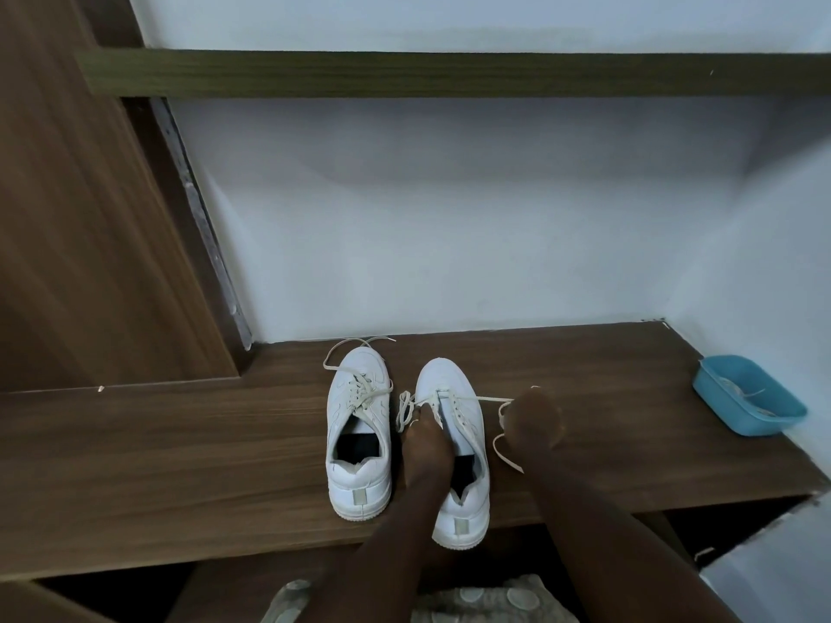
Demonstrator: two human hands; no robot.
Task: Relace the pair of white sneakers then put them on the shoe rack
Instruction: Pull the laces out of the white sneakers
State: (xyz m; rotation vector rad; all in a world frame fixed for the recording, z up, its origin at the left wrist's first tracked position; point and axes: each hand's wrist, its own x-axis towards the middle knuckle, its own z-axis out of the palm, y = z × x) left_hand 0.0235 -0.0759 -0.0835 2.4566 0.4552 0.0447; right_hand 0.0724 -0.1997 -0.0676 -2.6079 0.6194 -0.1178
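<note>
Two white sneakers stand side by side on the wooden counter (180,456), toes towards the pale wall (449,218). The left sneaker (359,433) sits untouched, its own cord partly threaded and its ends trailing past the toe. The right sneaker (443,379) is just beside it, heel at the counter's front edge.

The left hand (425,447) lies over the right sneaker's opening, fingers reaching down to the eyelet rows; whether its grip is clamped on anything cannot be told (the fingertips are blurred). The right hand (537,420) is just to the right of that sneaker, its grip curled round the lace (488,399), which runs taut from the front eyelets to the fist and hangs in a loop below it.

A blue tub (715,397) sits well apart at the counter's right end, against the side wall. A brown shelf (449,74) crosses the wall above. Patterned fabric (472,600) shows at the bottom edge, between the forearms.
</note>
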